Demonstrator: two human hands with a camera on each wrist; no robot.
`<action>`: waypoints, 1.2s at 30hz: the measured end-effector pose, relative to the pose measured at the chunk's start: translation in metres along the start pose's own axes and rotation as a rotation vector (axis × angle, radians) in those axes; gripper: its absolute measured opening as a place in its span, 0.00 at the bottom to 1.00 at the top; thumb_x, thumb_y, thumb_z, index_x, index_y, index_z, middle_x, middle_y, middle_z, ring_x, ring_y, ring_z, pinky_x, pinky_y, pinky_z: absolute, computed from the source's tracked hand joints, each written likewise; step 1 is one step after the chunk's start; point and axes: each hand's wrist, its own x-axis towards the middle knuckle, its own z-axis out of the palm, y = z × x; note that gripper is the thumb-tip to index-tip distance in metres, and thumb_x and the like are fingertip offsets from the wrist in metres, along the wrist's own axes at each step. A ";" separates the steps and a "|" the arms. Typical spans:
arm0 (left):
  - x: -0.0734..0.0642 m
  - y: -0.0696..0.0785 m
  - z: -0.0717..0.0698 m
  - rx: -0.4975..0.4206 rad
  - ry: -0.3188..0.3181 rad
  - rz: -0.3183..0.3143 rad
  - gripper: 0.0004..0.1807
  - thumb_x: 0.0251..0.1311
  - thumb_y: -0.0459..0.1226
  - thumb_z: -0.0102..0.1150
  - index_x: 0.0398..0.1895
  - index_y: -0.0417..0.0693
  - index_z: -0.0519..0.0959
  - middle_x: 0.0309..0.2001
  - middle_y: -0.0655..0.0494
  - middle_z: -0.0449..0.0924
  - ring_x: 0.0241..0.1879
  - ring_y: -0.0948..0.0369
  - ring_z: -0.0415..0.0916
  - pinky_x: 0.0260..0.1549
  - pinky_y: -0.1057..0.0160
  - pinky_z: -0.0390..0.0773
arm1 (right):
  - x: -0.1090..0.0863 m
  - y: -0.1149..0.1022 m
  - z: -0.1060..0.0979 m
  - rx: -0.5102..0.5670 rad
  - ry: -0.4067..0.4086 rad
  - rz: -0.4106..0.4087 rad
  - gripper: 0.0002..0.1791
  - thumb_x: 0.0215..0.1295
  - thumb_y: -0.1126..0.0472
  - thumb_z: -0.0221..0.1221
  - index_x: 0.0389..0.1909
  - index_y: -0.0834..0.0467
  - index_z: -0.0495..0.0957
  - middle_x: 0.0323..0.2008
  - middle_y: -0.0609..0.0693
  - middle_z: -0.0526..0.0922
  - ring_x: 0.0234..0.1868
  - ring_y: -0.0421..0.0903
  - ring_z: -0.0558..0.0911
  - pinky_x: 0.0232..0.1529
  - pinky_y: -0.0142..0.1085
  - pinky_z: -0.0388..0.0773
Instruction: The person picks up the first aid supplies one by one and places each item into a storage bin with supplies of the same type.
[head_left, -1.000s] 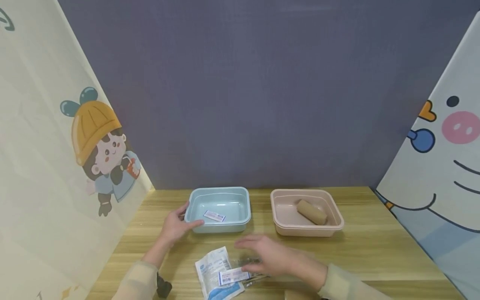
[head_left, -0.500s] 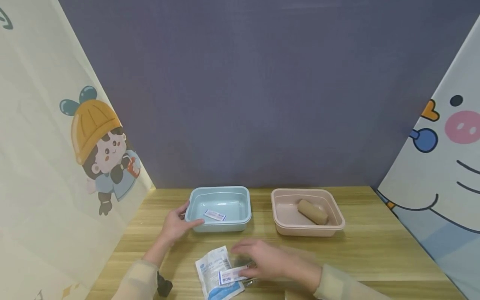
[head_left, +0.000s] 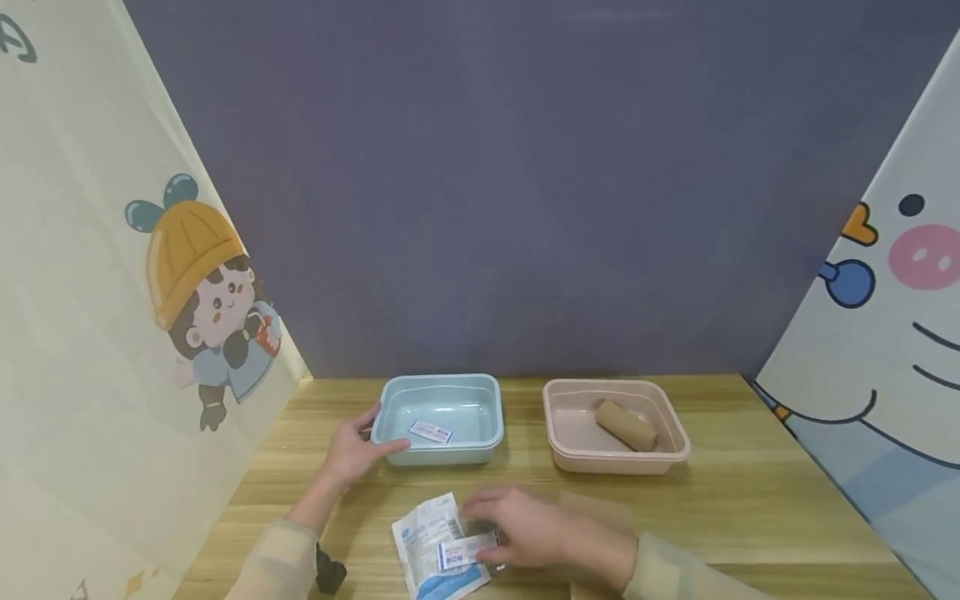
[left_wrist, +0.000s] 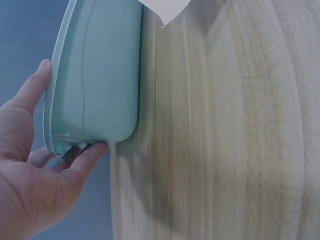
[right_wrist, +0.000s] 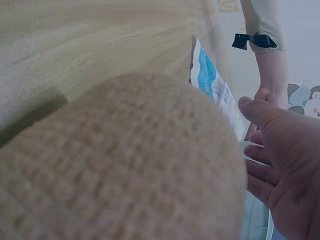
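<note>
My left hand (head_left: 351, 450) grips the left corner of a light blue plastic basin (head_left: 468, 454); the left wrist view shows the thumb along its rim (left_wrist: 48, 120) and fingers against its end. A small white-and-blue adhesive bandage packet (head_left: 429, 431) lies inside. My right hand (head_left: 525, 525), fingers loosely bent, hovers over a similar packet (head_left: 461, 552) with the thumb right at its end. That packet lies across a larger white-and-blue medical pouch (head_left: 423, 533). A clear packet (head_left: 487, 527) is mostly hidden below the hand.
On the right, a pink basin (head_left: 611, 464) contains a brown bandage roll (head_left: 626, 425). Another brown roll (right_wrist: 130, 160) fills much of the right wrist view, close under my right forearm. A grey wall (head_left: 480, 208) stands behind the wooden table (head_left: 750, 517), with printed panels at both sides.
My right hand has shifted slightly left over the packets, its thumb coming to the end of the small packet. The left hand keeps its hold on the blue basin.
</note>
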 end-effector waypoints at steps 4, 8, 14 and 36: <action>-0.001 0.001 0.001 0.011 -0.007 0.002 0.57 0.51 0.44 0.85 0.80 0.35 0.62 0.78 0.34 0.65 0.67 0.36 0.78 0.55 0.57 0.89 | -0.001 0.000 0.003 -0.010 -0.022 0.020 0.26 0.68 0.49 0.71 0.63 0.56 0.83 0.62 0.48 0.86 0.63 0.41 0.84 0.66 0.32 0.82; -0.002 0.001 0.002 0.014 -0.007 0.006 0.57 0.51 0.44 0.85 0.80 0.34 0.62 0.79 0.33 0.64 0.67 0.35 0.77 0.58 0.54 0.88 | -0.001 0.000 0.006 -0.020 -0.044 0.027 0.25 0.69 0.49 0.71 0.63 0.54 0.83 0.62 0.47 0.86 0.62 0.40 0.84 0.64 0.32 0.84; -0.003 0.002 0.001 0.010 0.000 0.002 0.57 0.52 0.44 0.85 0.81 0.36 0.62 0.78 0.34 0.65 0.67 0.36 0.78 0.57 0.55 0.88 | -0.002 0.000 0.008 -0.021 -0.058 0.010 0.25 0.69 0.49 0.71 0.63 0.54 0.83 0.62 0.45 0.86 0.62 0.38 0.84 0.63 0.30 0.83; -0.007 0.004 -0.002 0.005 0.009 -0.003 0.56 0.52 0.44 0.84 0.81 0.37 0.62 0.78 0.34 0.66 0.67 0.37 0.78 0.55 0.56 0.89 | 0.001 0.002 0.020 -0.066 -0.047 -0.047 0.26 0.68 0.49 0.71 0.62 0.56 0.83 0.58 0.45 0.87 0.60 0.36 0.85 0.61 0.27 0.82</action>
